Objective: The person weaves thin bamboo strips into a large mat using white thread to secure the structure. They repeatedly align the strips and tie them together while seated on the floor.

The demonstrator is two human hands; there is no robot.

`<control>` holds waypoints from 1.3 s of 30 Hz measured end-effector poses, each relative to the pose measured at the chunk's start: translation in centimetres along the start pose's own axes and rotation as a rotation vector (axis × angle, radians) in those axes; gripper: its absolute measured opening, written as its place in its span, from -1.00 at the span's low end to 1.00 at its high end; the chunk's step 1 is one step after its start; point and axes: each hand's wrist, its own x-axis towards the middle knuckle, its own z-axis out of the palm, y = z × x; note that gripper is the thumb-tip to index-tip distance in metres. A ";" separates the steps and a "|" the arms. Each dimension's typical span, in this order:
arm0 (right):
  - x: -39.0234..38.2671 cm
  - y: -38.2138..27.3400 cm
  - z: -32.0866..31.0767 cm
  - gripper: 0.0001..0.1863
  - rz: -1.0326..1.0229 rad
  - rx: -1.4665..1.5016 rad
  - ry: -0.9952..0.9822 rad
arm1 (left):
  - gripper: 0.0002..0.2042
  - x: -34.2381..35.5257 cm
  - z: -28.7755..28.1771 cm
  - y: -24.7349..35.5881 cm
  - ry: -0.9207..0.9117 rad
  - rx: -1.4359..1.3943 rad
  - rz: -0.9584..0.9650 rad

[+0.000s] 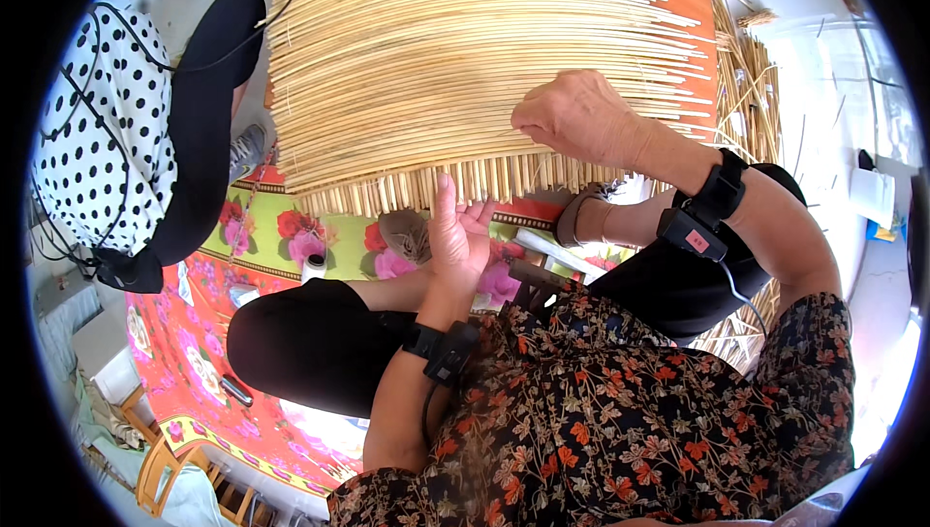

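A broad mat of pale yellow straw stalks (pixel 465 72) lies in front of me, its stalks running side to side. Along its near edge hangs a row of short stalk pieces (pixel 387 194). My left hand (pixel 460 241) is at this edge, palm up and thumb stretched out; its fingertips reach the hanging stalks and are partly hidden there. Over the near right part of the mat is my right hand (pixel 581 118), knuckles up and fingers curled together. Whatever it pinches, if anything, is hidden.
Orange board (pixel 699 72) shows beyond the mat's right side, with loose straw stalks (pixel 756 81) heaped past it. A person in a polka-dot top (pixel 107 149) sits at left, beside a dark cable. Red flowered cloth (pixel 194 333) covers the floor below. Wooden chairs (pixel 165 469) stand lower left.
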 end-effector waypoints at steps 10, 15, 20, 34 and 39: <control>1.4 0.0 0.7 -0.93 -0.054 -0.156 -0.055 | -0.60 0.3 -0.4 -1.0 -0.092 -0.152 -0.053; 1.7 -0.3 0.5 -0.92 -0.044 -0.109 -0.035 | -0.65 0.5 -0.5 -1.3 -0.096 -0.166 -0.090; 1.8 -0.4 0.4 -0.90 -0.031 -0.152 -0.096 | -0.66 0.3 0.5 -1.0 -0.130 -0.148 -0.115; 2.4 -0.4 0.3 -0.94 -0.028 -0.149 -0.107 | -0.65 0.4 0.4 -0.9 -0.167 -0.165 -0.105; 3.5 -1.0 0.0 -0.88 -0.055 -0.215 -0.172 | -0.65 0.5 1.3 -0.8 -0.164 -0.110 -0.098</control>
